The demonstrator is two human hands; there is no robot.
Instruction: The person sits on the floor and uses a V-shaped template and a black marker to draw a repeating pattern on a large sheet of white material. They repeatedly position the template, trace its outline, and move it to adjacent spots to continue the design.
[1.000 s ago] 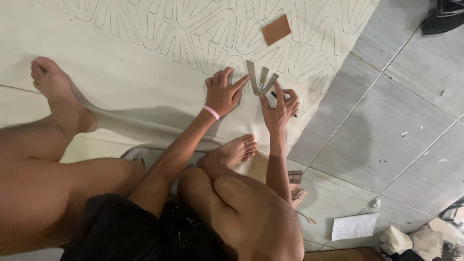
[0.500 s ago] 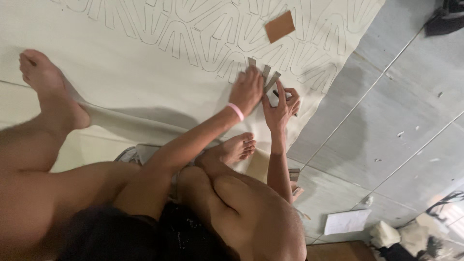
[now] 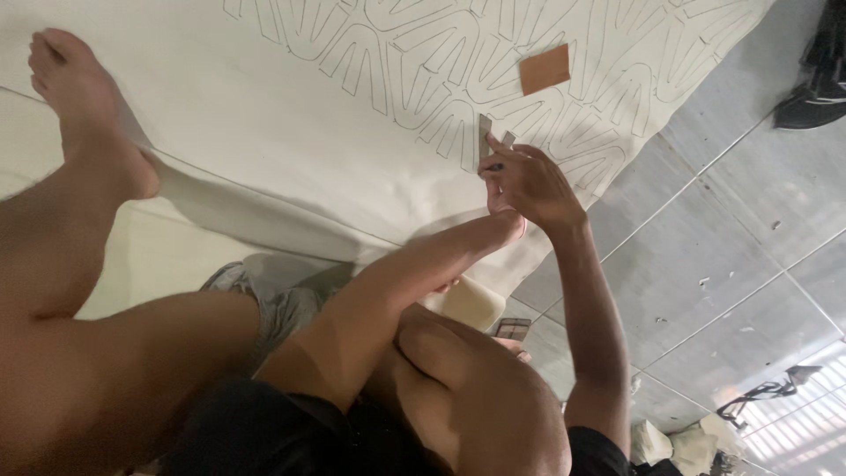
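I sit on the floor over a large cream sheet [image 3: 264, 132] covered with several traced outlines. My right hand [image 3: 533, 187] is closed around a small dark pen [image 3: 498, 166], its tip at a grey V-shaped template [image 3: 485, 134] that lies on the sheet. My left forearm [image 3: 414, 273] reaches up to the same spot. My left hand [image 3: 504, 216] is almost wholly hidden under the right wrist, so its grip does not show.
A brown card rectangle [image 3: 545, 69] lies on the sheet above the template. My bare left foot [image 3: 84, 106] rests on the sheet at the upper left. Grey floor tiles [image 3: 705, 238] lie to the right, with a black shoe [image 3: 815, 79] at the top right.
The view has shifted and tilted. My left hand, which lay flat beside the template, has slid under my right wrist. My right hand now covers the template's lower part.
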